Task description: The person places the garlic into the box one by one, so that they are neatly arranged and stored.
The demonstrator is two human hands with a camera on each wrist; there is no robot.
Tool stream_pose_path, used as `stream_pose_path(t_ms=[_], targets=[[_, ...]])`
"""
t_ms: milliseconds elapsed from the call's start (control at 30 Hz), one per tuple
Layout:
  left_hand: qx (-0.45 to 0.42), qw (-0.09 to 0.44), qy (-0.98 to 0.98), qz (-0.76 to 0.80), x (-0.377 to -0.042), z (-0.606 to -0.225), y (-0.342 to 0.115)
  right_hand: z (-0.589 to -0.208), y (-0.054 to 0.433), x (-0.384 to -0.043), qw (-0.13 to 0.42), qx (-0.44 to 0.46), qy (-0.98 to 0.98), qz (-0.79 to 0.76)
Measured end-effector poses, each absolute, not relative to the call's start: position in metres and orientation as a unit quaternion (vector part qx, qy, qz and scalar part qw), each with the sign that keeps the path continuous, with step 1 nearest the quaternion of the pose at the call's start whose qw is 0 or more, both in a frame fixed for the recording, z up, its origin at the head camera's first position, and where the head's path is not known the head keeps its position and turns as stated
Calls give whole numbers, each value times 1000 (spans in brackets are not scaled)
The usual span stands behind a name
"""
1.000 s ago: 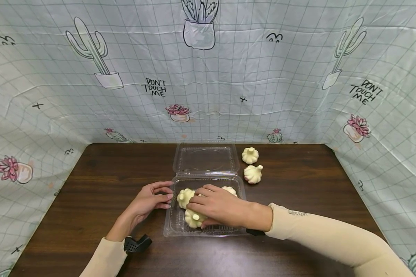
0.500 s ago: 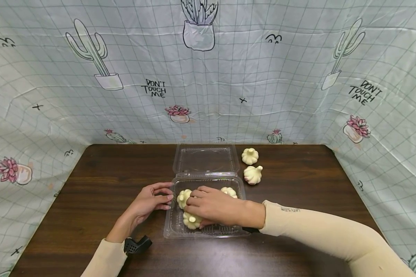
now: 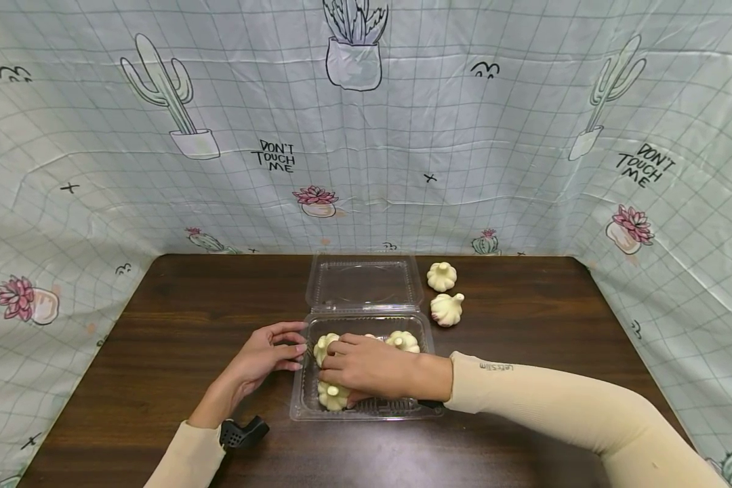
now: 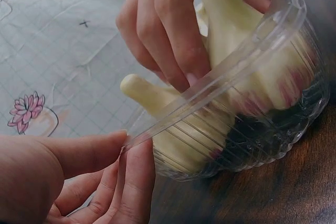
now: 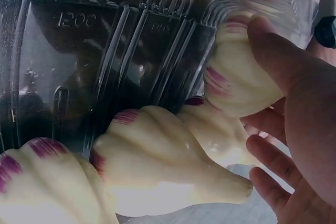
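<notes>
Placement of garlic bulbs in a hinged clear container (image 3: 297, 410), seen from above and from both wrists. Over the past second the near bulb (image 3: 332, 396) has shifted leftward and toward the person, into the container's near left corner; the right hand (image 3: 369, 366) has moved with it, so that more of the far right bulb (image 3: 404, 341) now shows. The shift appears to be an adjustment of position within the container, which probably frees room at its centre. The far left bulb (image 3: 324, 346) lies beside the fingers, and a further bulb is mostly hidden beneath the hand. Two loose bulbs, one upright (image 3: 442, 276) and one tilted (image 3: 446, 310), remain on the counter (image 3: 219, 298) to the right of the open lid (image 3: 366, 285), so the filling seems incomplete. Of the hands, the right reaches in across the container's right side, back upward, its thumb and fingers curled about the near bulb; the left (image 3: 262, 356) stays at the left rim, pinching it between thumb and fingers. Whether the near bulb touches the wall cannot be told.
</notes>
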State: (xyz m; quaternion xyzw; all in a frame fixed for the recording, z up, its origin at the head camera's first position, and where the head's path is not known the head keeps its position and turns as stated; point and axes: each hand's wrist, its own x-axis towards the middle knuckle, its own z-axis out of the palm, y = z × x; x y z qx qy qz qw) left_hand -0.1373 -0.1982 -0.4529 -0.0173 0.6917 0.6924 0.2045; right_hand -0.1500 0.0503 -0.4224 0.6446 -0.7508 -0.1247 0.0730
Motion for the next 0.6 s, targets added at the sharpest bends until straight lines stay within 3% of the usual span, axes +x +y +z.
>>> stream_pose_path(t_ms=[600], targets=[[-13, 210, 692, 691, -137, -452, -197, -429, 40, -148, 57, 638, -752, -155]])
